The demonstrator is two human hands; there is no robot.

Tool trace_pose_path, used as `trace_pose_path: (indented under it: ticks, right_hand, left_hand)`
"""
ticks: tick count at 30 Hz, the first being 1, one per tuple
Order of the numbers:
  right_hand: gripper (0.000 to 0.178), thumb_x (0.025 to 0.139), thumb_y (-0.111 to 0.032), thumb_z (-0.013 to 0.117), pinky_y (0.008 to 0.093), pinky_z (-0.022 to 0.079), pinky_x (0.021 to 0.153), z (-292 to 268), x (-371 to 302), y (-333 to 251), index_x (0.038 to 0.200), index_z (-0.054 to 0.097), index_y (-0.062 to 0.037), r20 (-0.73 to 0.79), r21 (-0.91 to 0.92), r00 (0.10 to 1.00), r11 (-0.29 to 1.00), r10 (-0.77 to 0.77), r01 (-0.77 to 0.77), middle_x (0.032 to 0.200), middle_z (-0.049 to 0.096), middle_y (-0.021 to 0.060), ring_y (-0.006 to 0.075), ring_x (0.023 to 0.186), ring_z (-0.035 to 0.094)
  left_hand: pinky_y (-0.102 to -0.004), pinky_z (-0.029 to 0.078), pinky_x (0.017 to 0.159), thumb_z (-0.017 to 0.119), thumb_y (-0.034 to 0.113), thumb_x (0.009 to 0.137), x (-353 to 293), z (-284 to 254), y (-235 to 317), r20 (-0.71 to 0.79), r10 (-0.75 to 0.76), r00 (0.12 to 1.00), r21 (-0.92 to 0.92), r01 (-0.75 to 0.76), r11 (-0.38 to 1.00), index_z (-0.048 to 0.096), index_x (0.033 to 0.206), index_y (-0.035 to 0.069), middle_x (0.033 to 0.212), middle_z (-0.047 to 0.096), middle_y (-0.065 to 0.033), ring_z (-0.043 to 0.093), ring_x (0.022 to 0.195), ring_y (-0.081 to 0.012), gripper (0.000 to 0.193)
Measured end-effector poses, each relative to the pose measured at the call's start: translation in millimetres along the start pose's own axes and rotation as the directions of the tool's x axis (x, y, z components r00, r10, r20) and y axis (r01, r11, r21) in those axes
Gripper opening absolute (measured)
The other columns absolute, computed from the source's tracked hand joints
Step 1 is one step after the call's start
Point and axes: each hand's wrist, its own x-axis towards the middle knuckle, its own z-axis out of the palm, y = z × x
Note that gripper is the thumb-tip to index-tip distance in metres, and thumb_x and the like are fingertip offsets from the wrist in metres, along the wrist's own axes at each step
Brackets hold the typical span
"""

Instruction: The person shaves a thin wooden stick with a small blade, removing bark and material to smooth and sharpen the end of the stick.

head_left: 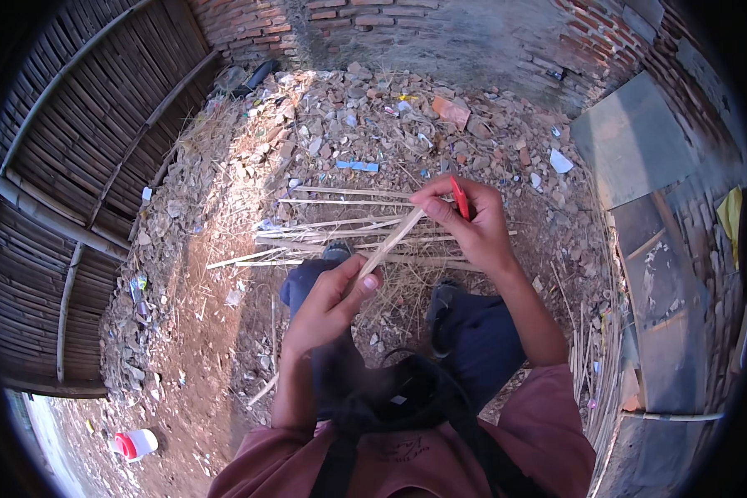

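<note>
Dirt ground littered with rubble, below brick wall.

Bamboo wall left; rubble heap ahead; brick wall behind; red-capped white jar lower left.

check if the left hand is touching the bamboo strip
Touching. The head view shows the left hand pinching the lower end of the bamboo strip between thumb and fingers.
</note>
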Motion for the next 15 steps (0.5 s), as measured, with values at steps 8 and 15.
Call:
trace_pose_path:
  ticks: [8, 15]
  right_hand:
    - [0.023, 0.104, -0.017, 0.076, 0.0259, 0.052, 0.079, 0, -6, -7, 0.124, 0.078, -0.0049, -0.033, -0.027, 0.999, 1.000, -0.014, 0.013, 0.098, 0.075, 0.0017, 0.0084, 0.085, 0.066]
    - [0.037, 0.105, -0.029, 0.074, 0.0299, 0.050, 0.068, -3, -19, -4, 0.127, 0.067, -0.0003, -0.048, -0.093, 0.984, 0.981, -0.173, 0.168, 0.090, 0.066, 0.0027, 0.0105, 0.077, 0.063]
  left_hand:
    - [-0.0340, 0.040, 0.058, 0.056, 0.024, 0.115, -3, 11, 10, -0.143, -0.043, 0.989, 0.090, 0.057, 0.994, 0.064, 0.113, 0.002, 0.067, 0.053, -0.0039, 0.051, 0.059, -0.0134, 0.023]
    - [-0.0224, 0.032, 0.056, 0.048, 0.028, 0.119, -1, 6, 20, -0.164, -0.044, 0.985, -0.013, 0.042, 0.999, 0.062, 0.110, 0.004, 0.074, 0.047, 0.0068, 0.041, 0.063, -0.0023, 0.029]
